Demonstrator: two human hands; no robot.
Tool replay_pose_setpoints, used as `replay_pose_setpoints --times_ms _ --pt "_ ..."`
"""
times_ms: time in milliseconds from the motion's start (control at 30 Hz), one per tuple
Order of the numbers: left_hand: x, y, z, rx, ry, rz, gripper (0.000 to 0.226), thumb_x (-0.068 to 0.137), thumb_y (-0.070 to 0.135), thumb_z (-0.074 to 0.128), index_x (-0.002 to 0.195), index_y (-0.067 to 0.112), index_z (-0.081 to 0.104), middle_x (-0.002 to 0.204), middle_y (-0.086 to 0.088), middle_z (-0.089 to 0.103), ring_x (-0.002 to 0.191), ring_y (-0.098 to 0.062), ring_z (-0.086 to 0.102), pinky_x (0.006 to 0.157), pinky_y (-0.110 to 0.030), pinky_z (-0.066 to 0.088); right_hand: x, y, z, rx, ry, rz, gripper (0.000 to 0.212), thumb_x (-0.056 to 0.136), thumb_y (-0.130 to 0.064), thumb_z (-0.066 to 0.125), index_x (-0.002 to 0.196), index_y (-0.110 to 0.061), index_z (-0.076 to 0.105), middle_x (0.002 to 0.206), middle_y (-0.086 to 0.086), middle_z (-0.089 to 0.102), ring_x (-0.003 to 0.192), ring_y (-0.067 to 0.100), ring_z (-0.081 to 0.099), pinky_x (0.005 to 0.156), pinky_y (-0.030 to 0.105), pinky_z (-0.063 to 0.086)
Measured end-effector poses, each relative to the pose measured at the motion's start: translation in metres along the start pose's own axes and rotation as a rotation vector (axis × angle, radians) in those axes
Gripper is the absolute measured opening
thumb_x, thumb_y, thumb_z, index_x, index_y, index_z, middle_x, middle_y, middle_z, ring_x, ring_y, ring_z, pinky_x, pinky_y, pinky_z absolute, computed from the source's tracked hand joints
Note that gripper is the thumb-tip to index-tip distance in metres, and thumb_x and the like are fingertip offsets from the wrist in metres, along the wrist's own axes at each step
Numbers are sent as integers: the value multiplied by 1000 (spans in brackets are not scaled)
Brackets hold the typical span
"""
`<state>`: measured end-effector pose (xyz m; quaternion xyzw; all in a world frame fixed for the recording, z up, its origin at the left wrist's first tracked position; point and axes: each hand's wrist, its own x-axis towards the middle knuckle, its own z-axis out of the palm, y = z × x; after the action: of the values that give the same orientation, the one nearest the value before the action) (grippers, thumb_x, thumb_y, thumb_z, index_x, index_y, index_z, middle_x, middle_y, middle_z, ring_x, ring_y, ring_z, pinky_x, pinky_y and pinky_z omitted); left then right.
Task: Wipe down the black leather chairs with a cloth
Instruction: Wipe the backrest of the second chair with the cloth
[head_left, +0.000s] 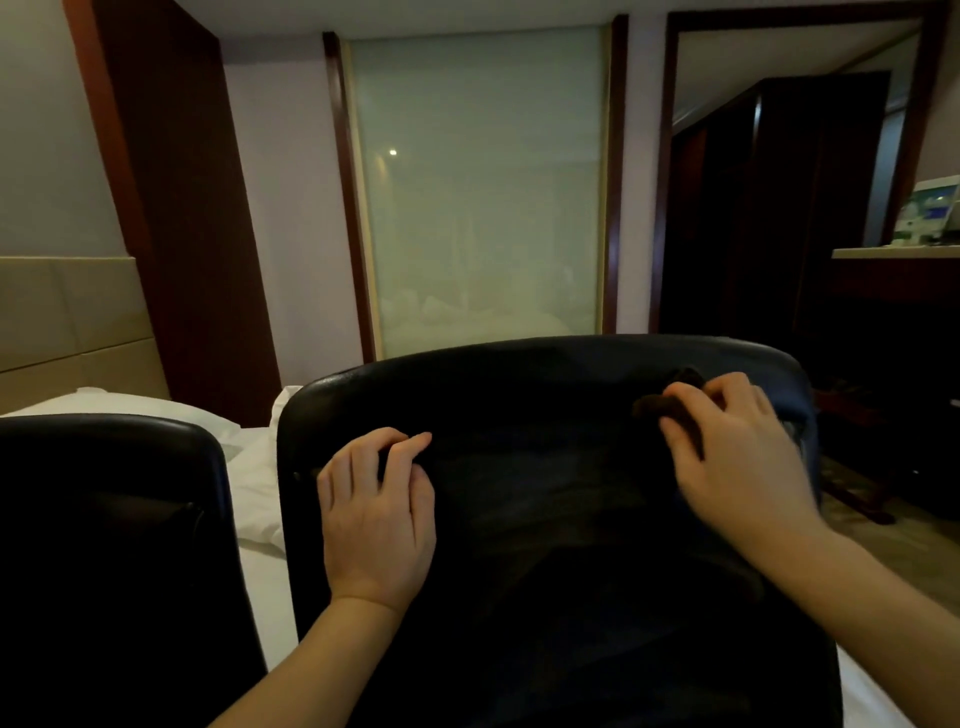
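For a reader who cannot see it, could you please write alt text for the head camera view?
A person's right hand holds a dark cloth against the top of a black leather chair back, while the left hand rests on it with curled fingers. A second black chair stands left, with a white bed and a frosted glass panel beyond.

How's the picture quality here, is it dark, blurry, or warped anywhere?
Head view: dim overall; the black chair loses detail in shadow, and the dark cloth barely separates from it. The right hand shows slight motion blur; the left hand is sharper. Wide-angle warp bends the wall panels. The glass panel shows a small glare spot.
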<state>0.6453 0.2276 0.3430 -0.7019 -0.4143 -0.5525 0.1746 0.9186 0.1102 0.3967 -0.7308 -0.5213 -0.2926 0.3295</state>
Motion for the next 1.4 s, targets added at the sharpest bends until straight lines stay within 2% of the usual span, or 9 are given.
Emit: replay_pose_setpoints --times_ms 100,367,533,733,833,1000,1167,1267,1400 --pt "0 -2 2 28 6 2 40 98 30 37 117 17 69 118 -6 59 114 -25 50 103 -39 35 1 -36 6 114 25 18 37 94 -34 54 127 -18 56 110 -2 41 97 7 36 72 22 36" --pt "2 -5 5 16 -13 -34 38 96 32 37 116 21 68 119 -1 60 115 -20 49 106 -28 23 -1 -139 29 301 -13 -186 35 96 -32 53 128 -19 56 120 2 45 106 11 46 85 25 51" --pt "2 -3 2 -59 -12 -15 39 97 29 37 118 18 67 120 -3 60 116 -22 49 106 -29 24 9 -86 13 149 -79 -419 42 92 -38 56 131 -24 53 121 1 48 107 15 50 81 26 48" --pt "4 5 -2 -46 -19 -2 38 98 29 38 117 16 68 118 -5 60 116 -25 50 106 -37 31 -2 -13 6 59 -1 -138 44 88 -38 61 129 -22 55 118 2 46 105 18 49 69 20 37" --pt "6 17 -13 -47 -58 -62 37 97 33 38 116 20 67 120 -3 59 120 -23 48 108 -38 29 -3 -18 11 83 11 -125 44 89 -36 61 129 -21 56 116 2 47 104 18 47 64 16 30" --pt "14 81 3 -77 -211 271 40 98 31 42 132 23 59 133 3 55 129 -16 46 113 -37 35 -1 -11 7 119 -29 -147 44 90 -42 57 131 -26 53 118 -1 46 107 15 46 67 16 32" --pt "17 85 34 4 -201 271 39 98 31 39 130 21 61 126 -1 59 120 -20 53 105 -39 43 3 2 -3 204 -149 -209 46 89 -46 55 133 -36 48 120 -11 42 107 2 40 72 11 34" --pt "13 82 40 4 -137 283 39 97 30 40 127 19 63 122 -4 61 115 -22 55 102 -40 45 5 -8 -8 342 1 -165 41 90 -38 58 130 -28 54 114 -12 45 103 2 45 80 10 37" --pt "12 77 47 43 -52 326 40 95 27 42 121 10 67 119 -13 63 111 -29 54 101 -42 38 27 -64 0 348 148 -247 38 93 -31 60 130 -23 55 117 0 48 107 13 47 87 24 46"
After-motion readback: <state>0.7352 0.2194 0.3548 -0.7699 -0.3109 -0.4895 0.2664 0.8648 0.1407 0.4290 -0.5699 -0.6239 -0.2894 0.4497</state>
